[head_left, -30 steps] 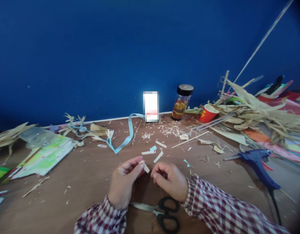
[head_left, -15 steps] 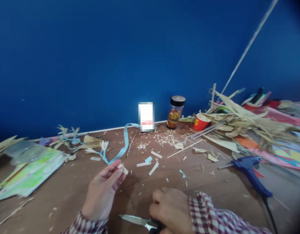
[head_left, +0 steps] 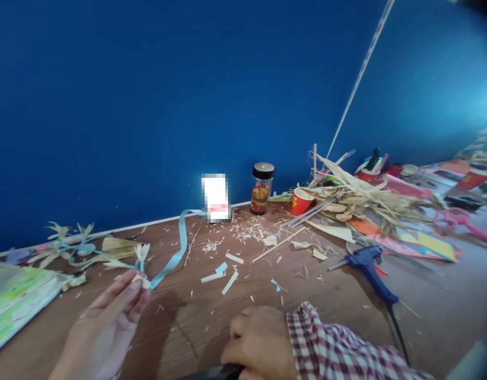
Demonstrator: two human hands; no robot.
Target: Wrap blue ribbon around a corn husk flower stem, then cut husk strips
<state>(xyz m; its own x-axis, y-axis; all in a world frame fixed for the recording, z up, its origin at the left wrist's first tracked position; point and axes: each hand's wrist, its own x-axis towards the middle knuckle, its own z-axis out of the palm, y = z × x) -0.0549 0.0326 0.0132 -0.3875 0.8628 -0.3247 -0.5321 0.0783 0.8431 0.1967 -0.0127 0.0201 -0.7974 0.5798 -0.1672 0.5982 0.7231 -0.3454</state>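
Observation:
My left hand (head_left: 112, 316) pinches a small pale piece (head_left: 143, 282), perhaps corn husk, between thumb and fingers. Just beyond its fingertips are a light blue ribbon (head_left: 176, 257) and a little husk flower (head_left: 141, 252) with a blue stem. Low in the view, my right hand (head_left: 259, 340) is curled over the scissors (head_left: 214, 373), of which only a dark, blurred part shows at the bottom edge. Between the hands and the wall, cut white strips (head_left: 230, 282) and blue scraps (head_left: 221, 267) lie on the brown table (head_left: 188, 327).
A blue glue gun (head_left: 372, 269) with its cord lies to the right. Behind are a lidded jar (head_left: 262, 190), a red paper cup (head_left: 301, 201), a bright phone-like screen (head_left: 215, 198) and heaped dry husks (head_left: 346, 198). Green printed packaging (head_left: 25, 301) is at left; pink scissors (head_left: 461, 224) lie far right.
The view has turned to the right, so things appear shifted left. The scissors' silver blade, visible before, has dropped out of sight. My left hand still pinches the pale piece.

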